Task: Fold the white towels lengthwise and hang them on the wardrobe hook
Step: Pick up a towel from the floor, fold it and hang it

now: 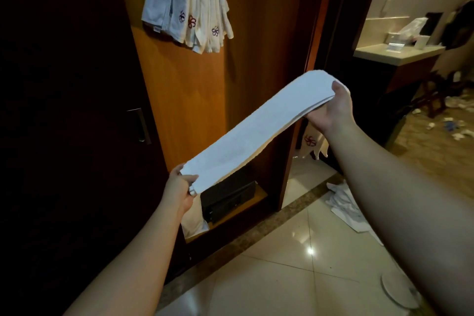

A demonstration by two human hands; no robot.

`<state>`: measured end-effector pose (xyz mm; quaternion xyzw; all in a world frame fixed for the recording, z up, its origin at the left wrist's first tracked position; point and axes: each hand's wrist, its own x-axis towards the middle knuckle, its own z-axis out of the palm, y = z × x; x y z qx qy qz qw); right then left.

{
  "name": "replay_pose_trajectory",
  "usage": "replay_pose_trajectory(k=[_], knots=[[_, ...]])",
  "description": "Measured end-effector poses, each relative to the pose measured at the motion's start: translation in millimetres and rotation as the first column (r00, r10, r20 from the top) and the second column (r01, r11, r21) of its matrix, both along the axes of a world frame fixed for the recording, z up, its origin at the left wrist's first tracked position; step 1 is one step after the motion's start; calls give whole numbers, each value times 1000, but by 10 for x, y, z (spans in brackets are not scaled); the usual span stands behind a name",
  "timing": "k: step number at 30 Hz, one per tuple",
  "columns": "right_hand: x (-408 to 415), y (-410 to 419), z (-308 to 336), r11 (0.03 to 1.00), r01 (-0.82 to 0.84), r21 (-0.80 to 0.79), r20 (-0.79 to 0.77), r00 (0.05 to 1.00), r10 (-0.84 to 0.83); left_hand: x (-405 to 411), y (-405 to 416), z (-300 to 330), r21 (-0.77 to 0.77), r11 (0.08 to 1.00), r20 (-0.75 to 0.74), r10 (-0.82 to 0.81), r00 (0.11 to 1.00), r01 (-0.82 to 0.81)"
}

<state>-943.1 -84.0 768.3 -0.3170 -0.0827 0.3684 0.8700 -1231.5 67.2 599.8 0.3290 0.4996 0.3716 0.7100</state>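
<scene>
A white towel (259,127), folded into a long narrow strip, is stretched between my hands in front of the open wardrobe. My left hand (179,187) pinches its lower end. My right hand (331,110) grips its upper end, thumb on top; a loose corner with a red emblem (310,140) hangs below that hand. Several white towels (189,5) with embroidered emblems hang at the top of the wardrobe's wooden back panel (184,100). The hook itself is hidden above the frame.
A dark wardrobe door with a metal handle (139,124) stands at the left. A black safe (225,197) sits on the wardrobe's bottom shelf. Crumpled white cloth (346,209) lies on the tiled floor. A counter (395,52) stands at the right, with scattered litter beyond.
</scene>
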Motion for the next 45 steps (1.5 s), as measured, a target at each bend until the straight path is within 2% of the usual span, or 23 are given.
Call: replay_pose_trajectory(k=[7,11,15,18,20,22,23,26,28,32,34,38,42,45], knots=[[-200,214,375,988,132,82,-214,970,-112,469,-104,-167,146,981,-178,-104,979,131],[-351,347,602,974,206,92,-333,928,-165,770,-191,-215,213,928,-243,-253,936,306],[-495,464,819,979,195,62,-287,943,-170,1010,-214,-109,116,903,-312,-361,879,413],[-572,512,954,982,179,59,-178,970,-166,1089,-225,115,205,884,-319,-344,883,419],[-617,542,1024,981,184,56,-112,978,-177,1070,-286,416,338,891,-273,-216,937,304],[-657,590,1079,983,180,45,-39,983,-178,1003,-419,773,443,845,-131,-268,954,298],[-676,625,1104,985,170,42,-1,985,-171,979,-497,938,471,804,-74,-375,924,364],[-745,746,1187,989,141,32,115,983,-144,1029,-708,1329,559,636,33,-658,752,532],[-778,811,1250,991,129,43,166,977,-134,1159,-734,1512,561,625,121,-710,694,542],[-761,916,1393,993,62,97,233,969,-83,1431,-639,1816,604,656,184,-667,722,452],[-709,985,1466,993,36,114,251,966,-64,1560,-548,1936,609,657,210,-674,708,444],[-514,1118,1574,993,-22,113,297,955,-12,1808,-274,2091,625,720,368,-611,701,301],[-146,1297,1607,997,-26,71,412,911,-6,2034,30,2256,584,811,512,-400,760,33],[205,1425,1615,999,40,-11,557,830,-27,2135,274,2420,448,869,649,-156,744,-209]])
